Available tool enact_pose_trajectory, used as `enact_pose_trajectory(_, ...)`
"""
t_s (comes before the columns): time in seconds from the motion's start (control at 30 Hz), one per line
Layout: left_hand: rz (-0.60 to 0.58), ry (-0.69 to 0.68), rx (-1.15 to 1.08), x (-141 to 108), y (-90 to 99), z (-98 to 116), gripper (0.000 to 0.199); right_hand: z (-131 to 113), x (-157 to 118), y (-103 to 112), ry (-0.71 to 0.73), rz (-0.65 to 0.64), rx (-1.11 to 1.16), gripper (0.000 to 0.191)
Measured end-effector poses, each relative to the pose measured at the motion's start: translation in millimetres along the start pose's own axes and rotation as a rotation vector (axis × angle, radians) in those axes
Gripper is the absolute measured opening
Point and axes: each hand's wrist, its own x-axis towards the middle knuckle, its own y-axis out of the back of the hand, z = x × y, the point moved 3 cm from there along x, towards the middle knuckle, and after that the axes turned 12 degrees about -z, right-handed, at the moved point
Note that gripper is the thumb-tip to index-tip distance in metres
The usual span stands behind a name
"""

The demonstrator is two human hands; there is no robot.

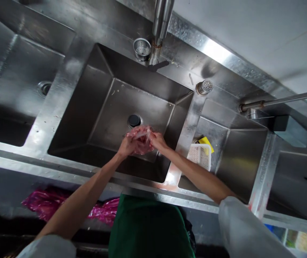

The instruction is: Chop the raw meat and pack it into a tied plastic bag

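Above the middle steel sink (139,102), a clear plastic bag with reddish-pink contents (142,144) hangs between both hands. My left hand (128,145) closes on the bag's left side. On the right edge of its top, my right hand (157,139) pinches the plastic. What the pink contents are is hard to make out. A dark round drain plug (134,121) lies on the sink floor just beyond the bag.
A faucet (155,53) and a strainer cup (142,49) stand behind the sink, with a perforated strainer (205,87) farther right. The right sink holds a white basket (199,156) and a yellow item (207,143). Pink plastic (44,202) lies below the counter.
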Motion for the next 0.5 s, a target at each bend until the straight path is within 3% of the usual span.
enact_pose_trajectory(0.07,0.038,0.144,-0.395,-1.6,-18.6,-5.6,0.014,9.5,-3.5,-18.8,-0.112,-0.013,0.481,0.033)
enact_pose_trajectory(0.13,0.166,0.264,-0.775,-6.3,-34.8,-11.2,0.022,14.2,-8.5,-36.2,-0.172,-0.061,0.800,0.036)
enact_pose_trajectory(0.17,0.232,0.261,-0.882,-9.6,-40.5,-12.6,0.024,15.1,-11.4,-41.7,-0.178,-0.081,0.890,0.037)
enact_pose_trajectory(0.23,0.318,0.113,-0.951,-18.2,-45.3,-12.8,0.017,15.6,-18.2,-44.5,-0.161,-0.090,0.933,0.038)
enact_pose_trajectory(0.27,0.319,0.004,-0.921,-23.3,-45.0,-11.9,0.013,15.3,-21.9,-41.7,-0.145,-0.068,0.879,0.038)
enact_pose_trajectory(0.33,0.229,-0.166,-0.767,-32.8,-42.3,-9.5,0.043,12.6,-29.7,-30.8,-0.105,0.020,0.613,0.039)
enact_pose_trajectory(0.4,0.020,-0.220,-0.573,-36.1,-40.5,-8.2,0.079,4.4,-37.6,-20.4,-0.048,0.096,0.182,0.039)
enact_pose_trajectory(0.43,-0.103,-0.225,-0.476,-34.7,-40.4,-8.1,0.087,-1.6,-41.4,-18.3,-0.012,0.106,-0.049,0.038)
enact_pose_trajectory(0.5,-0.309,-0.265,-0.286,-27.2,-41.4,-8.2,0.081,-12.8,-49.1,-20.4,0.045,0.080,-0.451,0.031)
